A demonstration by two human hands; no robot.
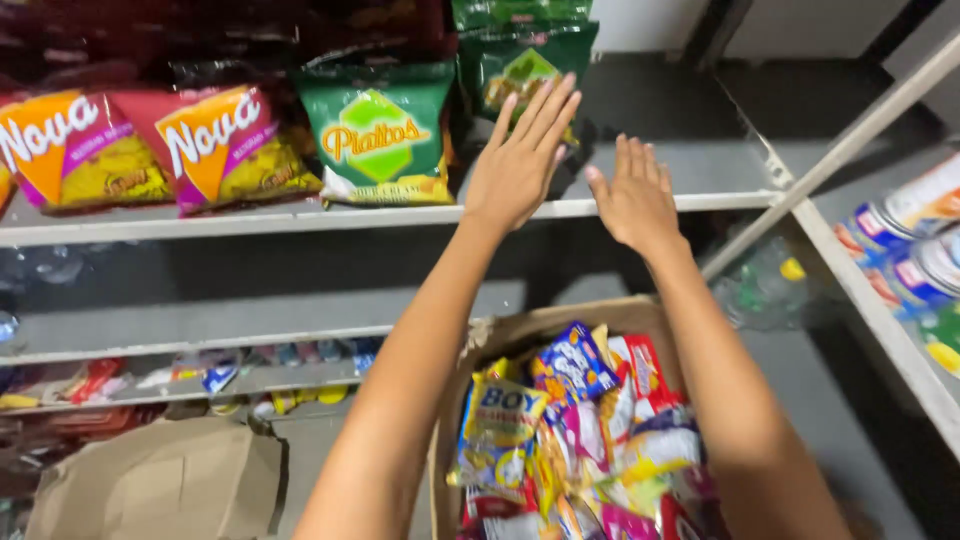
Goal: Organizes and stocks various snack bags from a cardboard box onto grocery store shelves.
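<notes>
Hands both raised at grey shelf (690, 205), empty, fingers spread flat. Left hand (520, 165) touching dark green snack bag (520, 70) standing upright on shelf; right hand (635, 200) just beside, over bare shelf. Lighter green bag (380, 135) left of it. Cardboard box (500, 335) of colourful snack packs below forearms.

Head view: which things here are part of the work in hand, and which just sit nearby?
In hand:
left hand, open, at the dark green snack bag
right hand, open, beside it
top shelf
cardboard box of snack packets

Lying about:
orange snack bags
cans
loose cardboard
</notes>
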